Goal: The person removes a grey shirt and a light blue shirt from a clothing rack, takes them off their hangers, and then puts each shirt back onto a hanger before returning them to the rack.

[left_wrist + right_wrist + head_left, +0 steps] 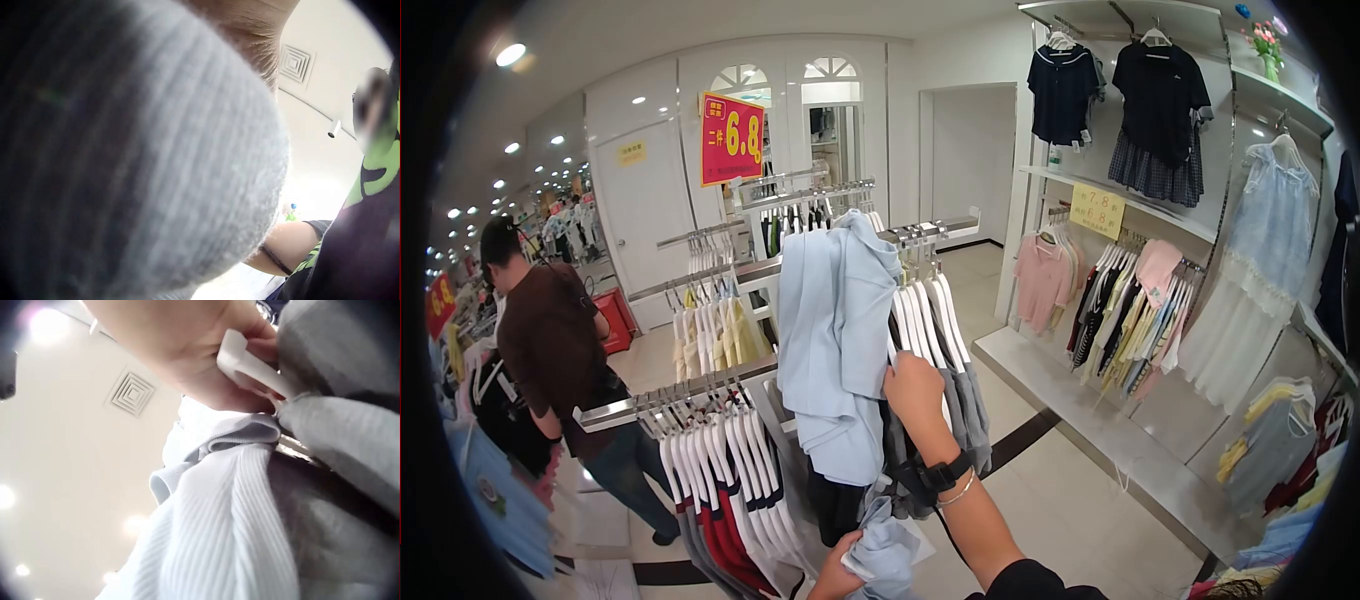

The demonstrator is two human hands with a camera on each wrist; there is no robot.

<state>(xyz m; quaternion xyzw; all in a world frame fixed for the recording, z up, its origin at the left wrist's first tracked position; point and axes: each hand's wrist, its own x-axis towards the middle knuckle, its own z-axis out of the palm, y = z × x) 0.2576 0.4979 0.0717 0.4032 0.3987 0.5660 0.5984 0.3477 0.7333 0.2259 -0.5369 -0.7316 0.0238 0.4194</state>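
Note:
A pile of light blue clothes lies draped over the top of a metal clothes rack. My right hand is at its right side, among white hangers. The right wrist view shows the fingers curled round a white hanger, its end sticking out by the palm. Ribbed light blue fabric hangs just below that hand. Lower down, my left hand grips a bunched light blue garment. Blurred ribbed cloth fills much of the left wrist view and hides the left fingers.
Red, white and grey clothes hang on the rack's near-left arm. Grey clothes hang to the right. A person in a brown top stands at left. A wall display with a low ledge runs along the right.

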